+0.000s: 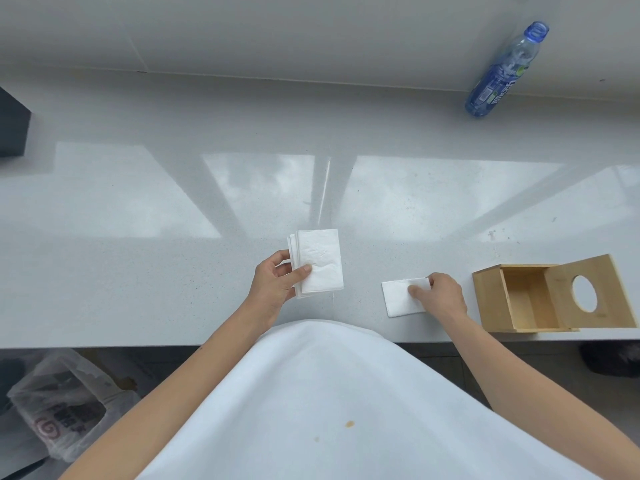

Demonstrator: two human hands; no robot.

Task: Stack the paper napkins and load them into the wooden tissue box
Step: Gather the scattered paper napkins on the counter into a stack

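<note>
stacking underway: left hand (277, 278) gripped the napkin stack (320, 263) above the bench (138, 271); right hand (441, 294) fingers pinched 1 loose napkin (398, 297) beside the open wooden tissue box (491, 296). next, probably adding it to the stack.

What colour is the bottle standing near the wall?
The bottle is clear blue plastic with a blue label, seen in the head view, top right.
</note>
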